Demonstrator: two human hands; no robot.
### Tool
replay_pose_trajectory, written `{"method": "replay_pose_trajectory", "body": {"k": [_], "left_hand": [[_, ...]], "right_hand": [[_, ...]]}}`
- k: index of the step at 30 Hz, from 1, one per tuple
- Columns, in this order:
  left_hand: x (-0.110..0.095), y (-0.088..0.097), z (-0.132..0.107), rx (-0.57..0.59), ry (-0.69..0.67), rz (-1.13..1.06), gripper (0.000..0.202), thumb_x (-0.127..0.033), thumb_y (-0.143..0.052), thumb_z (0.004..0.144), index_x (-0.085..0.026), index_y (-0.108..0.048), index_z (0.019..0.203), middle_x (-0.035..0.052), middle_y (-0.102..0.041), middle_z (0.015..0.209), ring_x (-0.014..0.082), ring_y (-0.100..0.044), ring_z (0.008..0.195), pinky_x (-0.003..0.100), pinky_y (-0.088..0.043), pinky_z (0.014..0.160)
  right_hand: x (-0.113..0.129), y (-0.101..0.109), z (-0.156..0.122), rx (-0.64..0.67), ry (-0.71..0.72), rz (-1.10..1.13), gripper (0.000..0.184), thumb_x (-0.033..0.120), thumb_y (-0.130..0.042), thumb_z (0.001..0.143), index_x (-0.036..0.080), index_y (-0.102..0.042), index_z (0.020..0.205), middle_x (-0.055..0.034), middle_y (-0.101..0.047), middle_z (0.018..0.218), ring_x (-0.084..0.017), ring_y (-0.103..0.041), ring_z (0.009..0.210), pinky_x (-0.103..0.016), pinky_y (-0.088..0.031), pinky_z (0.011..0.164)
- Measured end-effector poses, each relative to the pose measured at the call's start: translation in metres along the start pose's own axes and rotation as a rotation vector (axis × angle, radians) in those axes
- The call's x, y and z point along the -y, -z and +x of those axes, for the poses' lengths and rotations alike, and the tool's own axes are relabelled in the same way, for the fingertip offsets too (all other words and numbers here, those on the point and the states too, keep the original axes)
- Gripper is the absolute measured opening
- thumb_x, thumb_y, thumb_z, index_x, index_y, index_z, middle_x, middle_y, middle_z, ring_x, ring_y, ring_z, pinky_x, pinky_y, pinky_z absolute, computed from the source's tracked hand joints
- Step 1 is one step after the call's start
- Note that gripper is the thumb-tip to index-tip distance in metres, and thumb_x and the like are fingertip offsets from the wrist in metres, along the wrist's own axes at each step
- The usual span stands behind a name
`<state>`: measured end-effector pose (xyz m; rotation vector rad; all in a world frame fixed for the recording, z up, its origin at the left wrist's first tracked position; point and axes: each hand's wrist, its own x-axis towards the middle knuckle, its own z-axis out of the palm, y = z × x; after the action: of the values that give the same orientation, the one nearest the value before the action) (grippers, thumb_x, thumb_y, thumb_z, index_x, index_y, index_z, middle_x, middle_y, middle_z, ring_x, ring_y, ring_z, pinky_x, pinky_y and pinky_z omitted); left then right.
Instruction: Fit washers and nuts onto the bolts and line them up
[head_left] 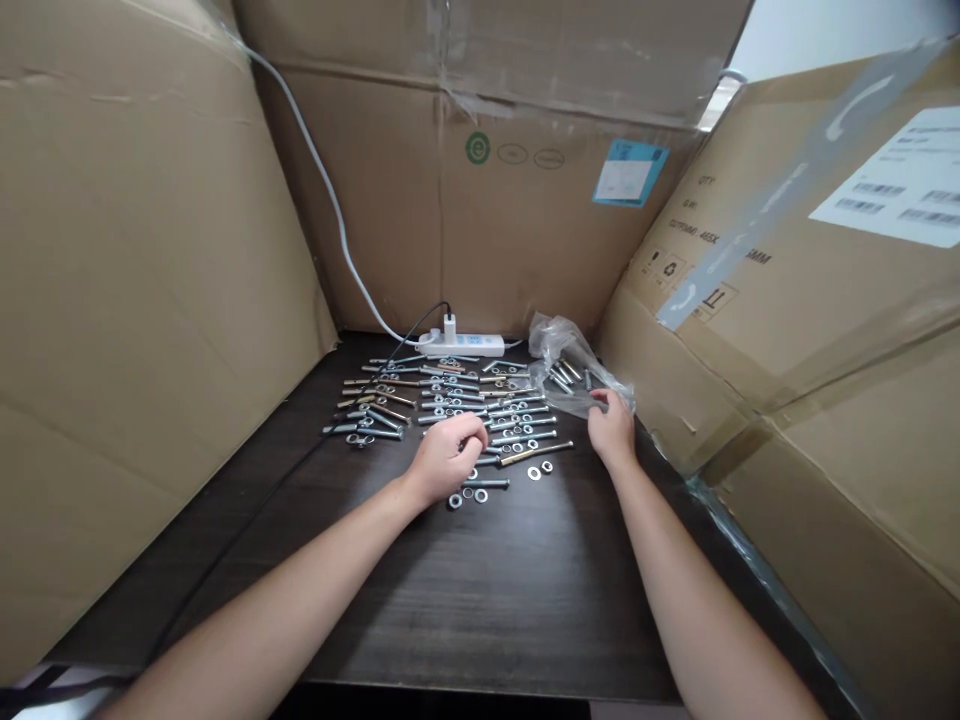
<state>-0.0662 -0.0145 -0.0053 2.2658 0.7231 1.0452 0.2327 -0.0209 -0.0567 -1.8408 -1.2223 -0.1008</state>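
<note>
Several bolts [450, 405] lie in rows on a dark wooden table [480, 590], with washers [466, 497] and nuts beside them. My left hand [444, 458] rests knuckles-up on the near rows, fingers curled closed over the hardware; what it holds is hidden. My right hand [611, 428] reaches to the right of the rows and pinches the edge of a clear plastic bag [571, 368] that holds a few more bolts.
Large cardboard boxes wall the table in on the left [142, 300], back [487, 170] and right [810, 330]. A white power strip [461, 345] with a plugged charger lies at the back; its white cable runs up to the left, and a black cable crosses the table.
</note>
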Motion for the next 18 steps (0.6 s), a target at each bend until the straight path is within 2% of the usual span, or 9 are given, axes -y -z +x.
{"method": "replay_pose_trajectory", "body": {"k": [7, 11, 15, 18], "left_hand": [[0.01, 0.004, 0.002, -0.119, 0.082, -0.063, 0.021, -0.008, -0.038, 0.074, -0.016, -0.051, 0.06, -0.002, -0.051, 0.061, 0.0109, -0.047, 0.06, 0.023, -0.036, 0.06], [0.01, 0.011, 0.002, -0.22, 0.083, -0.051, 0.021, -0.009, -0.038, 0.074, -0.016, -0.05, 0.059, -0.0019, -0.05, 0.06, 0.0114, -0.046, 0.06, 0.023, -0.036, 0.059], [0.012, 0.025, 0.006, -0.325, 0.105, -0.069, 0.021, -0.01, -0.038, 0.074, -0.017, -0.049, 0.057, -0.0017, -0.049, 0.058, 0.0115, -0.045, 0.058, 0.024, -0.036, 0.058], [0.023, 0.044, 0.017, -0.414, 0.152, -0.057, 0.021, -0.013, -0.037, 0.076, -0.017, -0.048, 0.058, -0.0024, -0.046, 0.055, 0.0112, -0.042, 0.054, 0.024, -0.034, 0.054]], "right_hand": [[0.005, 0.001, -0.001, 0.017, -0.013, -0.032, 0.033, 0.024, -0.042, 0.072, 0.016, -0.059, 0.1, -0.0113, -0.062, 0.104, -0.026, -0.054, 0.098, -0.04, -0.039, 0.09], [0.007, 0.002, -0.001, 0.023, -0.005, -0.038, 0.033, 0.025, -0.042, 0.074, 0.016, -0.059, 0.099, -0.0114, -0.063, 0.104, -0.025, -0.054, 0.098, -0.039, -0.039, 0.089], [0.007, 0.003, -0.002, 0.026, 0.003, -0.044, 0.032, 0.026, -0.043, 0.074, 0.016, -0.06, 0.098, -0.0112, -0.062, 0.102, -0.025, -0.053, 0.097, -0.039, -0.039, 0.089], [0.007, 0.003, -0.003, 0.026, 0.01, -0.055, 0.031, 0.026, -0.043, 0.073, 0.016, -0.06, 0.098, -0.0113, -0.062, 0.101, -0.026, -0.053, 0.097, -0.04, -0.039, 0.088]]}}
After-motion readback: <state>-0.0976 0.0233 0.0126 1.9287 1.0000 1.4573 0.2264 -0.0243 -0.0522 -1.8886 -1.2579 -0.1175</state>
